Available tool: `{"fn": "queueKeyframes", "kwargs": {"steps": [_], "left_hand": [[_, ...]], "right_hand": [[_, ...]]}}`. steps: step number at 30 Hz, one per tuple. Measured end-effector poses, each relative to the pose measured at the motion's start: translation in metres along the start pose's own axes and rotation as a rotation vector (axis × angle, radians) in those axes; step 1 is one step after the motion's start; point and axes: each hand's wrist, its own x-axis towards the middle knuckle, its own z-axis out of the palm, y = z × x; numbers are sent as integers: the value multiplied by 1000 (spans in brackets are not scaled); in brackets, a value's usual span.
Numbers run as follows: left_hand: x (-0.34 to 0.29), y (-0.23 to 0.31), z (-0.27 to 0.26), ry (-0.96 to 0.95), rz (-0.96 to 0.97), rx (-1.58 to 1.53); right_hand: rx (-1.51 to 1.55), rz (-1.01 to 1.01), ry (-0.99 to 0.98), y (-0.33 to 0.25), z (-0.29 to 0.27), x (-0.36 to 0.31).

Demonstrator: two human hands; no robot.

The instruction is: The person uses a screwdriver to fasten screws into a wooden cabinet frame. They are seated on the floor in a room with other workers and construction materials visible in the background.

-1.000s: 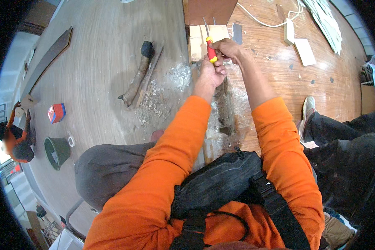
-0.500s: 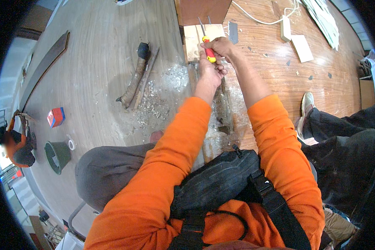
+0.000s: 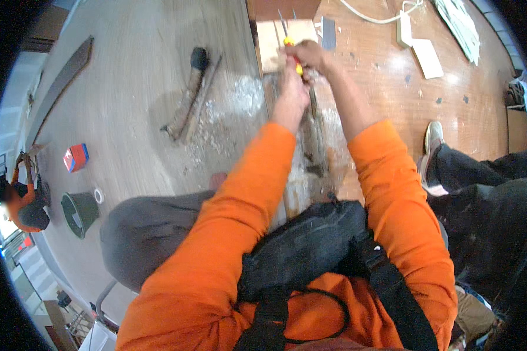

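A screwdriver [image 3: 290, 43] with a red and yellow handle points away from me, its thin metal shaft in front of a brown upright panel [image 3: 282, 9]. My right hand [image 3: 311, 56] is closed around the handle. Beneath it, my left hand [image 3: 294, 88] is closed at the handle too, its fingers partly hidden and blurred. Both hands are over a pale wooden piece [image 3: 269, 44] beside the panel. Left of them lies a worn tool [image 3: 192, 93] with a dark blocky end and a wrapped handle. Alongside it rests a thin wooden strip [image 3: 206, 93].
Whitish rubble [image 3: 211, 137] litters the floor along a damaged groove [image 3: 313, 140]. A green bucket [image 3: 81, 215] and a red-and-blue box [image 3: 76, 158] stand left. Another person [image 3: 26, 202] crouches at far left. A shoe [image 3: 433, 143] and dark-trousered leg are at right, near a white power strip [image 3: 404, 29].
The view has tilted, so the floor and its objects appear slightly higher. Both hands stay together on the screwdriver, with little change in their grip.
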Motion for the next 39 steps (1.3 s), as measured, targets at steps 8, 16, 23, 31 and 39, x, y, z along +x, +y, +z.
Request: {"fn": "queueKeyframes", "kwargs": {"steps": [8, 16, 23, 31, 39], "left_hand": [[-7, 27, -16, -140, -231, 111], [15, 18, -34, -226, -125, -182], [11, 7, -24, -39, -12, 21], [-13, 4, -12, -466, -216, -242], [19, -9, -25, -81, -88, -100]], "right_hand": [[-5, 31, 10, -25, -8, -18], [369, 89, -214, -28, -4, -24], [78, 68, 84, -41, 17, -30], [198, 82, -33, -21, -4, -11], [395, 146, -90, -12, 5, -1]]}}
